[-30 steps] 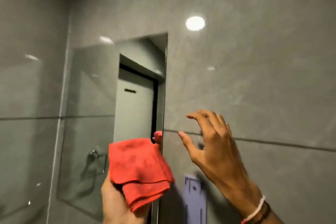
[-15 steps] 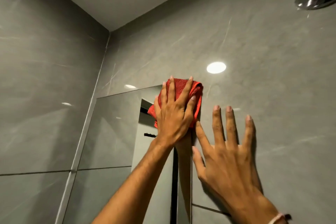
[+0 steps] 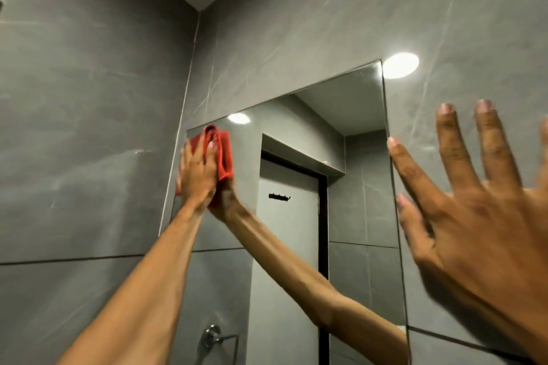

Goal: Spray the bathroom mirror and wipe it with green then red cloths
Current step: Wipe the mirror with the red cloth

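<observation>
The bathroom mirror (image 3: 358, 175) hangs on the grey tiled wall, its frameless edges visible at top, left and right. My left hand (image 3: 197, 175) presses a folded red cloth (image 3: 224, 151) flat against the mirror's upper left corner, arm stretched up. The reflection of that arm meets it in the glass. My right hand (image 3: 474, 216) is spread flat with fingers apart on the wall tile just right of the mirror's right edge, holding nothing. No green cloth or spray bottle is in view.
Grey tiled walls (image 3: 89, 127) meet at a corner left of the mirror. A round ceiling light reflection (image 3: 400, 65) glares on the tile by the mirror's top right corner. The glass reflects a door (image 3: 287, 246) with a hook and a chrome ring holder (image 3: 213, 338).
My left hand has carried the red cloth from the mirror's upper right corner across to its upper left corner. The view has swung left, and my right hand stays spread on the wall.
</observation>
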